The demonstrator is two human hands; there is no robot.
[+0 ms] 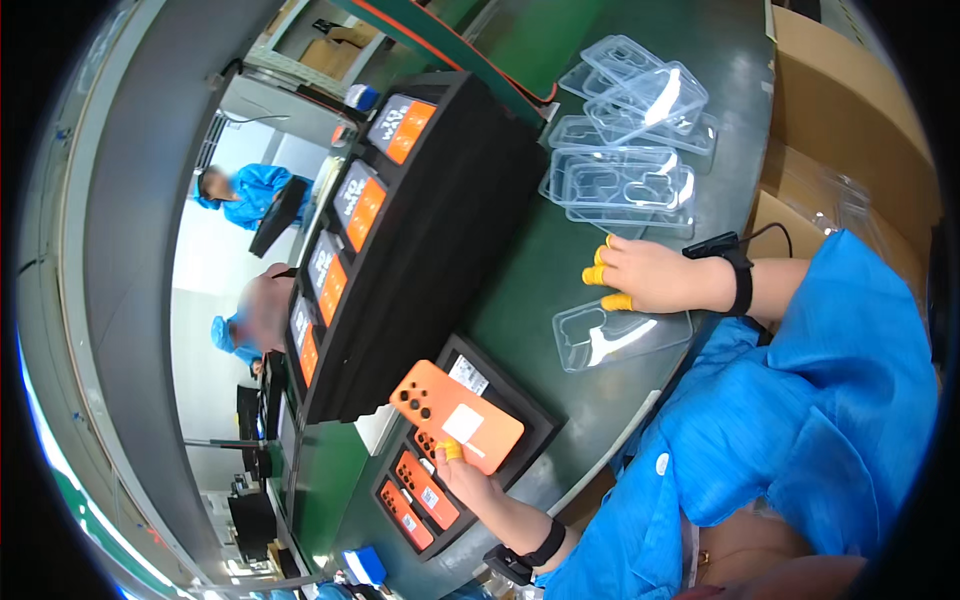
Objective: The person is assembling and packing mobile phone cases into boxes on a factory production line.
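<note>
My left hand [466,482], wearing a yellow finger cot, holds an orange phone [480,430] with its back and camera lenses facing up. The phone is tilted above a black tray [535,425] where more orange phones [428,492] lie in slots. My right hand [650,277], with yellow cots on several fingers, is spread beside a clear plastic phone-shaped shell [625,338]. Its lower finger overlaps the shell's edge; whether it touches is unclear. Beyond that hand lie several stacked clear shells [625,185].
A tall black foam rack [430,220] with orange and dark boxes stands on the green table [520,290]. An open cardboard box [850,110] is beside my right arm. Two people in blue [255,195] work across the way. A blue block [365,566] sits near the tray.
</note>
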